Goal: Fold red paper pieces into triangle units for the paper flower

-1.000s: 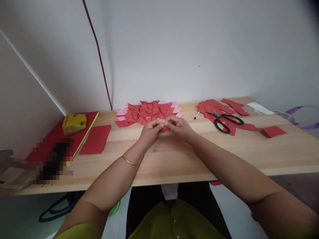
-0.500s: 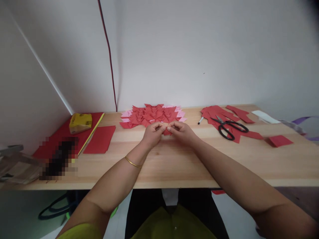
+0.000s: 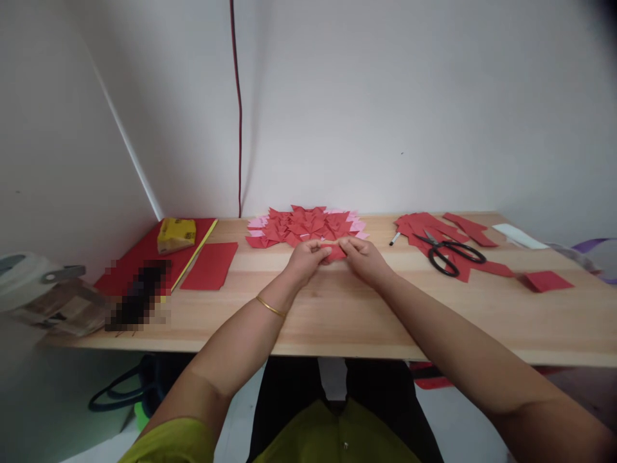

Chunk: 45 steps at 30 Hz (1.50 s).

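Note:
A small piece of red paper [image 3: 333, 253] is held between my two hands above the middle of the table. My left hand [image 3: 307, 258] pinches its left side, with thumb and fingers closed. On the opposite side, my right hand [image 3: 360, 257] grips the paper's upper right edge the same way. The fingers partly cover the paper, so its folds are hard to make out. Just behind my hands lies a heap of folded red paper pieces [image 3: 308, 222], with pink folded pieces [image 3: 358, 225] at its edges.
Black-handled scissors [image 3: 448, 252] lie on red paper scraps [image 3: 429, 225] at the right, near a marker [image 3: 394, 239] and a folded red sheet [image 3: 549, 281]. Leftward are a stack of red paper [image 3: 210, 266], a yellow packet [image 3: 176, 235] and a white-lidded container [image 3: 33, 276].
My view has swung a little to the left. The hands have drawn slightly apart, and more of the red paper shows between them.

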Each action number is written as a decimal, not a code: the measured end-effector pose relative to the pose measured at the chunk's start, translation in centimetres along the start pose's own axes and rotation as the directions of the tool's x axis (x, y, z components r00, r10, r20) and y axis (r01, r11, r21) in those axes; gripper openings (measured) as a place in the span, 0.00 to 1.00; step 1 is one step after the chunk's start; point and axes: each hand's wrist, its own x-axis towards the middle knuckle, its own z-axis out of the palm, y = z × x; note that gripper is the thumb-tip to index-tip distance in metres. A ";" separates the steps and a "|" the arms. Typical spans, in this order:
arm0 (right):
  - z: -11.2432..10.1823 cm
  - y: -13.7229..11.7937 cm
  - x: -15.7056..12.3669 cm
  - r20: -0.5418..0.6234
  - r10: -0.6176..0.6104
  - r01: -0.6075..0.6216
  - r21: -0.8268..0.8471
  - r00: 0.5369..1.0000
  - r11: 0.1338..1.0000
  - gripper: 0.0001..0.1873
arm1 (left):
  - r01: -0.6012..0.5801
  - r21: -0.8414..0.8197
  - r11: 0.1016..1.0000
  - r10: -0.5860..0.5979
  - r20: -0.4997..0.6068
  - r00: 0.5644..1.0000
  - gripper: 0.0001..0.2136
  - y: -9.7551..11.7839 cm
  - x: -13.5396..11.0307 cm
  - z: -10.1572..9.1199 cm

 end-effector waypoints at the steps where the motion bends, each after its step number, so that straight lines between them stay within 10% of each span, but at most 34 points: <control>1: 0.0 0.0 0.0 -0.015 0.006 -0.006 0.023 1.000 1.000 0.19 | -0.010 -0.020 1.000 0.010 -0.029 1.000 0.14 0.0 0.0 -0.1; 17: 0.1 0.3 0.1 -0.020 -0.035 0.033 -0.095 0.999 0.995 0.15 | 0.024 -0.117 0.993 -0.033 -0.075 0.997 0.18 -0.1 0.5 -0.5; 29: 0.4 -0.1 0.1 0.119 -0.070 0.083 -0.112 0.990 0.990 0.13 | -0.190 0.296 0.936 0.209 -0.031 0.977 0.06 0.4 0.2 -0.5; 38: -0.6 0.1 0.3 0.210 -0.073 0.035 0.176 0.975 0.984 0.14 | -0.082 -0.070 0.994 0.082 0.000 0.997 0.09 0.5 0.3 0.4; 45: -0.6 0.2 0.5 0.070 -0.003 -0.007 0.153 0.998 0.988 0.14 | 0.037 -0.204 0.978 -0.038 -0.003 0.999 0.18 0.4 0.5 0.0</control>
